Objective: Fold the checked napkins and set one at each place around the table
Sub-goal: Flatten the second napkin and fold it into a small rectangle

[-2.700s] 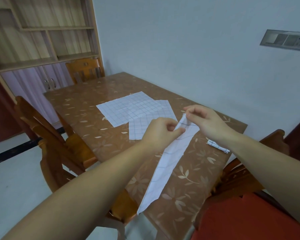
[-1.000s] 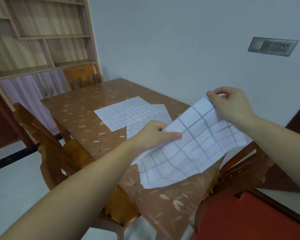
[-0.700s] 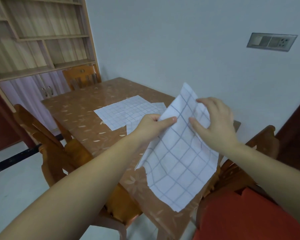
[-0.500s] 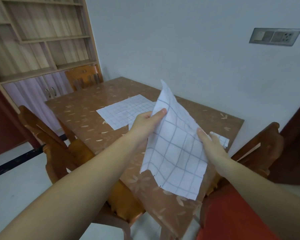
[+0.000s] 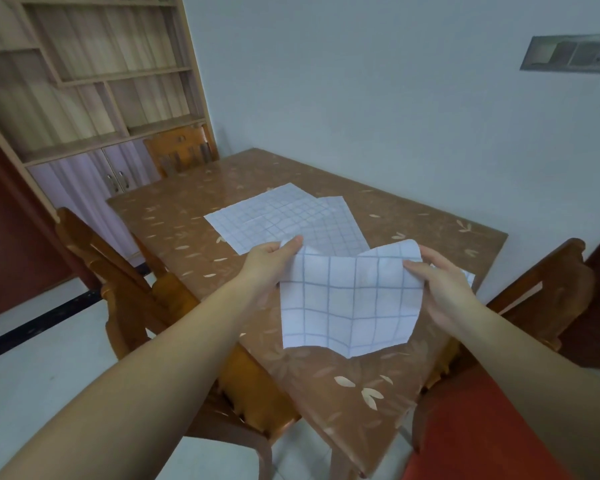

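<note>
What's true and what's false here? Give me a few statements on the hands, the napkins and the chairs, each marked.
1. The left hand and right hand hold the held napkin by its upper corners. True.
2. That napkin lies flat, let go. False: it hangs in the air over the table, its lower edge loose.
3. Other checked napkins lie spread flat, overlapping, farther along the table. True.
4. No chair stands at the table's far end. False: a wooden chair stands there.
</note>
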`<action>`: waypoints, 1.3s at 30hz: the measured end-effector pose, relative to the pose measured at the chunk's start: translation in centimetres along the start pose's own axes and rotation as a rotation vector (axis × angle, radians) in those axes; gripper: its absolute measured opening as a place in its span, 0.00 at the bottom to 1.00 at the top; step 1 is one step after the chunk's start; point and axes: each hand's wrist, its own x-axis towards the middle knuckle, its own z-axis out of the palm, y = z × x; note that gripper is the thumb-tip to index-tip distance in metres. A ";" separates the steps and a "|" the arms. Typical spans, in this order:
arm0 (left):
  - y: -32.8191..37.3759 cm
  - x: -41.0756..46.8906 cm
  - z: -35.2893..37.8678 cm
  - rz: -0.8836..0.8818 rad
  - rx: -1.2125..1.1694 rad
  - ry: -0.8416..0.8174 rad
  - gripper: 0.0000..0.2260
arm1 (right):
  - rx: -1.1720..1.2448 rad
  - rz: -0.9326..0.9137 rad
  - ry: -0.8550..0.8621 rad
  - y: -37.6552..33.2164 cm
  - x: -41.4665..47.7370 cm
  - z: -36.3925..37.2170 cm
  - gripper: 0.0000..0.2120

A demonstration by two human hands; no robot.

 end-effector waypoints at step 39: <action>7.9 -6.3 6.1 0.676 0.321 0.128 0.08 | -1.323 -0.233 -0.230 -8.4 -3.6 -5.7 0.09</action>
